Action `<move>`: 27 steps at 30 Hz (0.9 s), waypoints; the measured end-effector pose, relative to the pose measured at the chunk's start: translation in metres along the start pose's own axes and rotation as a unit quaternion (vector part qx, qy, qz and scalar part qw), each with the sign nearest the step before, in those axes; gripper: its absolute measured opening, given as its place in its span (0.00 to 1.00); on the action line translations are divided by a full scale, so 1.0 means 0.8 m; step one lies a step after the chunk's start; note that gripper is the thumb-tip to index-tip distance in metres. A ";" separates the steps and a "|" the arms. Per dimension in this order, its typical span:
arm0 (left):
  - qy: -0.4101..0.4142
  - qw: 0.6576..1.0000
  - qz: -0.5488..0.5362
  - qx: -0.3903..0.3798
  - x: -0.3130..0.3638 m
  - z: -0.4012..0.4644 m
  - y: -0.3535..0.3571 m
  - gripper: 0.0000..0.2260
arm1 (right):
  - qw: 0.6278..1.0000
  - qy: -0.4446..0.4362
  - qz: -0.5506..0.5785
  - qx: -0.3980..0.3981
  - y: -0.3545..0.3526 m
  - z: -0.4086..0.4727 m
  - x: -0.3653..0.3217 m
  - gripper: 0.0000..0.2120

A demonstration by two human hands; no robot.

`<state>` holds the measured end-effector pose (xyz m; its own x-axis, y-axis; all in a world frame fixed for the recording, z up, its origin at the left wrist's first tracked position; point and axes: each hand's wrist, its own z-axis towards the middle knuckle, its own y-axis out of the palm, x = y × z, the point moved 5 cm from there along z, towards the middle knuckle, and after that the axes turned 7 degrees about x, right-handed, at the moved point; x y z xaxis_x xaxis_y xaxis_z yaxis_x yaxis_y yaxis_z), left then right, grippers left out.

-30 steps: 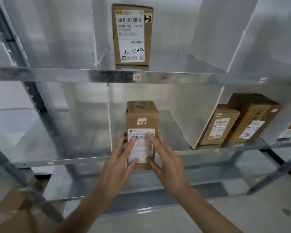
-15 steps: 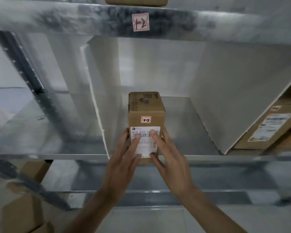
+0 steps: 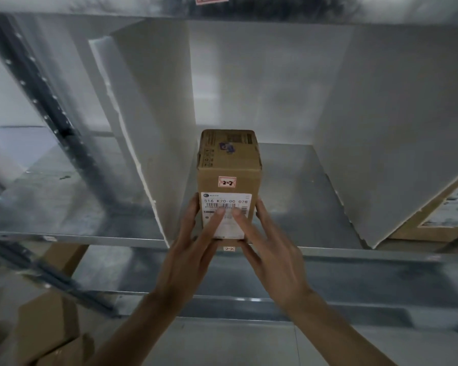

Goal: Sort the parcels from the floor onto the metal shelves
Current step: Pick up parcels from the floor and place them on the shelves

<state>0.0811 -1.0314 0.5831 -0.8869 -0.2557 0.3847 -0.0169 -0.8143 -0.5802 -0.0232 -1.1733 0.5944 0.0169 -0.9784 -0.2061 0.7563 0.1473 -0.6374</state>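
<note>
Both bare forearms reach up and forward from the bottom of the view to a tall brown cardboard parcel [image 3: 229, 178] with a white shipping label, which stands upright at the front edge of a grey galvanised metal shelf [image 3: 299, 186]. The left hand [image 3: 193, 249] lies against the parcel's front and left edge, its fingers straight and spread, fingertips resting on the label; the right hand [image 3: 269, 249] mirrors it on the front and right edge, fingers likewise straight and apart, so the parcel sits between two flat palms and neither hand curls round it. The hands cover the lower part of the label, and only its top printed line and part of a barcode can be read; a small pink-edged sticker [image 3: 227, 182] marked 2-2 sits just above the label. A second small tag [image 3: 228, 249] on the shelf's front lip, just below the parcel, is too blurred to read with confidence. White foam divider boards [image 3: 156, 122] stand on either side of the parcel's bay. At the far right another brown labelled carton [image 3: 439, 215] is cut off by the frame edge and partly hidden behind the right divider. A dark perforated steel upright [image 3: 50, 101] slants across the left, and blurred brown cardboard boxes [image 3: 45, 328] lie on the floor at lower left.
</note>
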 end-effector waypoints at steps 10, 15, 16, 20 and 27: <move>-0.027 0.999 0.026 0.017 -0.021 0.026 0.013 0.33 | 1.000 0.003 0.009 -0.013 0.030 0.025 0.023 0.53; -0.034 0.999 0.038 0.010 -0.033 0.035 0.023 0.36 | 1.000 0.010 0.008 -0.018 0.041 0.037 0.033 0.54; -0.034 0.999 0.038 0.007 -0.035 0.036 0.024 0.36 | 1.000 0.009 0.007 -0.017 0.043 0.038 0.034 0.55; -0.027 0.999 0.043 0.014 -0.037 0.038 0.026 0.33 | 1.000 0.007 0.002 -0.017 0.047 0.040 0.037 0.62; -0.030 0.997 0.061 0.024 -0.024 0.026 0.016 0.30 | 1.000 0.020 -0.012 -0.008 0.032 0.027 0.034 0.54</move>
<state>0.1074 -1.0475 0.5836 -0.8521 -0.3840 0.3556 0.1138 -0.7991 -0.5903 0.0107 -1.1991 0.5884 -0.0274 -0.9750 -0.2207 0.7451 0.1272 -0.6547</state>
